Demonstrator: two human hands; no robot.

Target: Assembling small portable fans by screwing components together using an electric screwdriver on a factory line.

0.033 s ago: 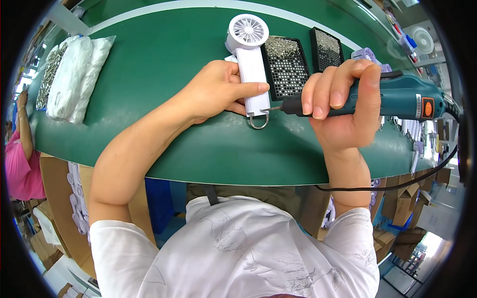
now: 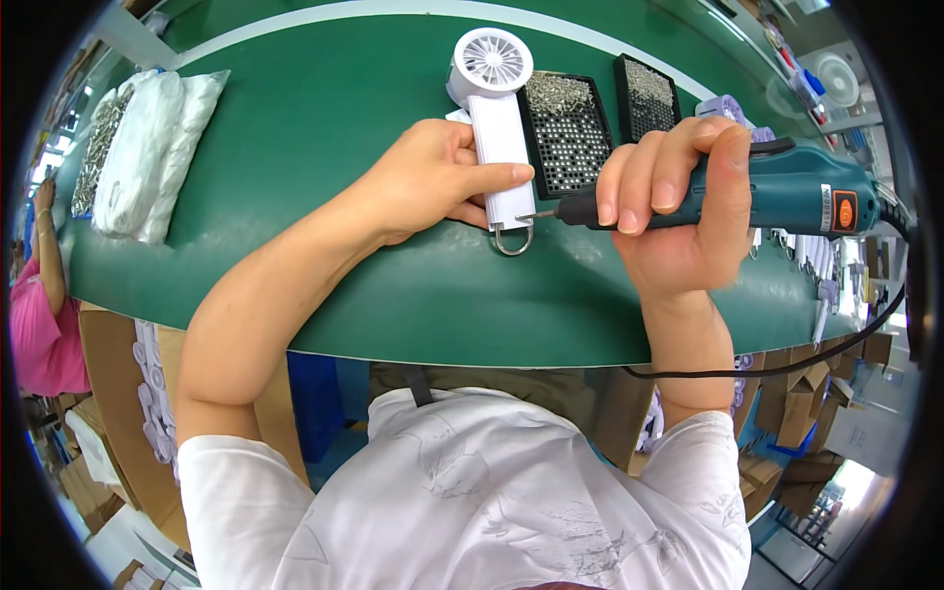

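Note:
A white handheld fan (image 2: 503,138) lies on the green tabletop, its round grille at the far end and a metal loop (image 2: 513,242) at the near end. My left hand (image 2: 447,182) is closed round its handle, the thumb pressed on top. In my right hand (image 2: 683,197) is a teal electric screwdriver (image 2: 801,192), held level with the fingers wrapped over its body. The bit's tip touches the handle's near end, just above the loop. Whether a screw sits under the tip is too small to tell.
Two black trays of small screws, one nearer (image 2: 565,138) and one farther (image 2: 647,98), lie beyond the screwdriver. Clear bags (image 2: 157,152) of metal parts lie at the left. A black cord (image 2: 787,371) hangs on the right. Cardboard boxes (image 2: 123,383) stand below the table edge. Another person (image 2: 44,324) is far left.

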